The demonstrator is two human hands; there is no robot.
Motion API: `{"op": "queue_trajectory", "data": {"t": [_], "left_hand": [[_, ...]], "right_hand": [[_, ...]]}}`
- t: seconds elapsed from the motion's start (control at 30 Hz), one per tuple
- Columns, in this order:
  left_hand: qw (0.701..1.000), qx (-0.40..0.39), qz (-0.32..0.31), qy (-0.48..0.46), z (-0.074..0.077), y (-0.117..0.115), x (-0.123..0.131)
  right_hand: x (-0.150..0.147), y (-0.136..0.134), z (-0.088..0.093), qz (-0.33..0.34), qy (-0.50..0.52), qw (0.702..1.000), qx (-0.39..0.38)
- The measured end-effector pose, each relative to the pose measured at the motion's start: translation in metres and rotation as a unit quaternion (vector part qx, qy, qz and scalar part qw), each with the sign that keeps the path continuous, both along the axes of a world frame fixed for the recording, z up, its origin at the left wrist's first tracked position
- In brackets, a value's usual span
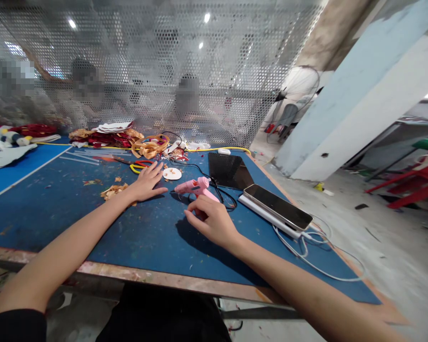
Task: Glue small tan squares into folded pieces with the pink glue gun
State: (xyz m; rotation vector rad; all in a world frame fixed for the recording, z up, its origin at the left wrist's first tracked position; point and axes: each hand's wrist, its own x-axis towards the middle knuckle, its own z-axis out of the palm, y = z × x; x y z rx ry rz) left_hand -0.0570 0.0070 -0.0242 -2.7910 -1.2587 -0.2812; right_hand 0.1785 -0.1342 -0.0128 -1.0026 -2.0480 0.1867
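Observation:
My left hand (148, 184) lies over the blue table mat with its fingers spread, open and holding nothing. Close to its fingertips are a small white oval piece (172, 174) with brownish scraps on it and yellow-and-red handled scissors (141, 166). A pink hot glue gun (190, 186) rests on the mat between my hands, nozzle pointing left. Just in front of its handle hovers my right hand (214, 221), loosely curled, with a gap between thumb and forefinger and nothing visible in it. This hand hides the lower part of the handle.
Gold scraps (113, 191) and clear glue sticks (80, 157) lie left. Red and gold fabric (110, 135) is piled at the back before a perforated metal screen (157, 61). A black tablet (230, 170), a phone (278, 205) and white cables (306, 251) occupy the right side.

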Motion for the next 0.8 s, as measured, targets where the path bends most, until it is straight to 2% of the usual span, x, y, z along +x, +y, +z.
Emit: {"op": "queue_trajectory", "data": {"t": [0.27, 0.4, 0.53, 0.67, 0.73, 0.8], "left_hand": [[1.000, 0.003, -0.006, -0.006, 0.000, -0.003, -0.001], [0.999, 0.043, 0.012, -0.028, 0.008, -0.009, 0.003], [0.992, 0.094, 0.055, -0.067, 0.034, -0.022, 0.000], [0.976, 0.107, 0.156, -0.109, 0.069, -0.030, -0.020], [0.972, 0.079, 0.191, -0.110, 0.081, -0.030, -0.033], [0.976, 0.017, 0.195, -0.093, 0.088, -0.028, -0.044]], "right_hand": [[0.000, -0.001, 0.001, -0.002, -0.005, 1.000, -0.005], [0.000, -0.001, 0.003, -0.007, 0.000, 1.000, -0.008], [0.000, -0.002, 0.006, -0.013, 0.051, 0.998, -0.035], [-0.002, -0.005, 0.007, 0.044, 0.118, 0.983, -0.135], [-0.003, -0.005, 0.005, 0.076, 0.113, 0.978, -0.161], [-0.004, -0.003, 0.001, 0.089, 0.094, 0.979, -0.155]]}}
